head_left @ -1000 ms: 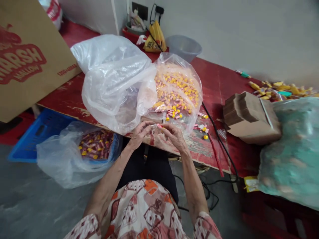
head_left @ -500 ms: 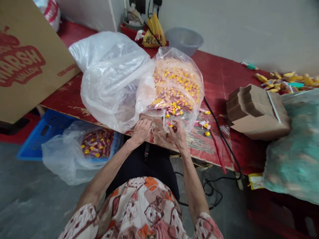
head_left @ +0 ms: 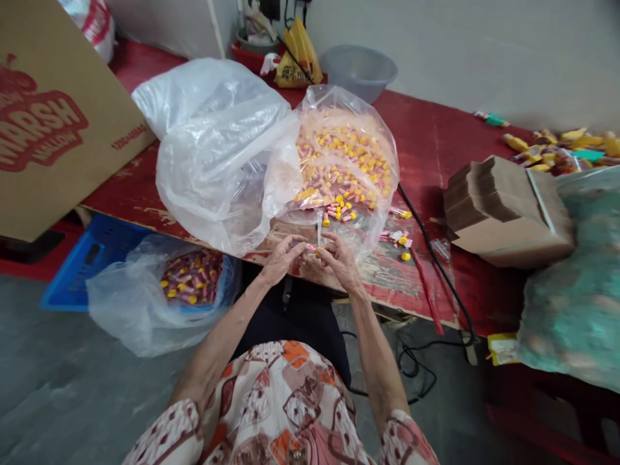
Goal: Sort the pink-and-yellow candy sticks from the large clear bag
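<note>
A small pink tube with a yellow cap [head_left: 310, 248] lies level between my two hands, over the front edge of the table. My left hand [head_left: 283, 261] pinches its pink end, while my right hand [head_left: 343, 261] has thumb and finger at the capped end. Just beyond them, a clear plastic bag [head_left: 387, 152] holds many of the same tubes, and a few have spilled at its mouth. Beside it on the left is a large, crumpled translucent bag [head_left: 208, 174]. To the right of my right hand lie loose tubes and yellow caps [head_left: 405, 256].
Below left, a blue crate [head_left: 65, 284] holds a bag of tubes. A cardboard box [head_left: 62, 129] stands at left, stacked brown card [head_left: 508, 213] and a greenish bag [head_left: 576, 297] at right. A black cable [head_left: 438, 268] crosses the table; a basin [head_left: 358, 68] sits behind.
My left hand has come off the table edge and moved right to the tube. The tube, earlier in my right hand alone, is now between both hands, slightly further left.
</note>
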Demonstrator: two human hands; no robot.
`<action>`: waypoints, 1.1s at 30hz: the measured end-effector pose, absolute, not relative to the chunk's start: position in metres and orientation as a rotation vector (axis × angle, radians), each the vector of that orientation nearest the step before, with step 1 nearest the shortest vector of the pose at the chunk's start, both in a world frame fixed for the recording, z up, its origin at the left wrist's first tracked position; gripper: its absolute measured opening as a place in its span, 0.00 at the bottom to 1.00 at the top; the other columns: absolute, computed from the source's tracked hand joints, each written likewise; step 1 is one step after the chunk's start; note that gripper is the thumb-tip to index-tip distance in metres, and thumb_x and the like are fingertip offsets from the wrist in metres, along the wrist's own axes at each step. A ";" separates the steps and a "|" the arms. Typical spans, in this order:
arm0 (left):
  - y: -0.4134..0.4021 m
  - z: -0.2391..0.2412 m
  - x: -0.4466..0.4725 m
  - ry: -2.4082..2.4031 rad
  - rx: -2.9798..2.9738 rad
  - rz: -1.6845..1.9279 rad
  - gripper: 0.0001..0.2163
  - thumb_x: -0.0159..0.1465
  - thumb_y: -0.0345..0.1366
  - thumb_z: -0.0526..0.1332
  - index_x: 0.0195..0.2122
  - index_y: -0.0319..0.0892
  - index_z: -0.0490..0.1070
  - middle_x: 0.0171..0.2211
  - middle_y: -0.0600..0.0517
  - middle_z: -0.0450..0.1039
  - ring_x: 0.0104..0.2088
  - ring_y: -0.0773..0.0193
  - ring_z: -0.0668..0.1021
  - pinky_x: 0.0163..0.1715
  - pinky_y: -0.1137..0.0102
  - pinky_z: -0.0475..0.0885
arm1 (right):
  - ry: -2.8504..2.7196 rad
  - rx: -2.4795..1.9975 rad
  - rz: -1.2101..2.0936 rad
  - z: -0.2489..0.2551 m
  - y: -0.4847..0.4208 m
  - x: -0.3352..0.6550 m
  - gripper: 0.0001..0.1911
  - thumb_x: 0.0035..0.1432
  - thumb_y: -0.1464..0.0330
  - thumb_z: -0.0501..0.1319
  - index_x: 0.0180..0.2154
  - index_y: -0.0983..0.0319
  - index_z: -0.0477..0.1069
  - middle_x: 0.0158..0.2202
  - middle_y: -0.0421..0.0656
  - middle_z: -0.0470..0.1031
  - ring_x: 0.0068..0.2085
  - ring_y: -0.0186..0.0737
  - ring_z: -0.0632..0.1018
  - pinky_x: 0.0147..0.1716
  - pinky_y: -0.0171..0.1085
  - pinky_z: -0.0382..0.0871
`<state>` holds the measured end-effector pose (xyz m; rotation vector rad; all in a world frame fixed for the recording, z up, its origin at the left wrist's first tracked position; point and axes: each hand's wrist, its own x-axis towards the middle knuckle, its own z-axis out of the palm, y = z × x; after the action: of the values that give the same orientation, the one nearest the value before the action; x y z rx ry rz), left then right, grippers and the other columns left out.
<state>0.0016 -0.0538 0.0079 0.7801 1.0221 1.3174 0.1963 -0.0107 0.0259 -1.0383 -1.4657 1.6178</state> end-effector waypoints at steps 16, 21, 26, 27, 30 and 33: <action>-0.081 0.025 0.050 0.951 0.718 1.369 0.28 0.62 0.59 0.78 0.47 0.43 0.72 0.27 0.60 0.73 0.26 0.70 0.76 0.29 0.74 0.73 | -0.750 -1.067 1.770 0.036 0.002 0.149 0.30 0.67 0.37 0.65 0.42 0.58 0.79 0.40 0.42 0.82 0.33 0.34 0.78 0.26 0.30 0.73; -0.085 0.030 0.045 0.921 0.732 1.389 0.28 0.63 0.60 0.77 0.46 0.44 0.69 0.27 0.60 0.73 0.24 0.71 0.74 0.27 0.74 0.72 | -0.925 -1.055 1.636 0.034 -0.008 0.134 0.29 0.68 0.37 0.62 0.47 0.55 0.78 0.42 0.42 0.81 0.32 0.36 0.77 0.25 0.32 0.71; -0.083 0.029 0.030 0.970 0.788 1.355 0.26 0.63 0.59 0.77 0.46 0.44 0.72 0.32 0.56 0.76 0.26 0.70 0.76 0.27 0.74 0.73 | -1.207 -1.185 1.124 0.025 0.004 0.153 0.28 0.77 0.44 0.50 0.48 0.56 0.78 0.42 0.44 0.80 0.34 0.39 0.78 0.36 0.41 0.77; -0.082 0.026 0.027 1.011 0.808 1.353 0.26 0.64 0.58 0.76 0.47 0.44 0.72 0.33 0.55 0.77 0.26 0.70 0.76 0.27 0.74 0.73 | -1.222 -1.237 0.947 0.020 0.007 0.164 0.27 0.78 0.47 0.49 0.49 0.57 0.78 0.43 0.45 0.80 0.35 0.41 0.78 0.39 0.43 0.77; -0.075 0.017 0.011 1.200 0.955 1.351 0.22 0.67 0.57 0.73 0.47 0.44 0.73 0.32 0.55 0.76 0.26 0.69 0.76 0.29 0.72 0.74 | -1.174 -1.382 0.639 -0.003 0.019 0.201 0.23 0.77 0.52 0.50 0.48 0.58 0.76 0.47 0.49 0.80 0.44 0.46 0.80 0.50 0.47 0.76; -0.063 0.011 -0.006 1.475 1.295 1.329 0.14 0.72 0.49 0.68 0.45 0.44 0.75 0.37 0.52 0.78 0.33 0.64 0.80 0.36 0.69 0.78 | -1.159 -1.532 0.519 -0.027 0.026 0.227 0.21 0.75 0.55 0.50 0.46 0.59 0.76 0.38 0.45 0.79 0.40 0.46 0.79 0.50 0.46 0.75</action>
<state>-0.0057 -0.0634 0.0109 1.2953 1.4745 1.3291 0.2268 0.0260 -0.0275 -1.5317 -1.1588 0.5188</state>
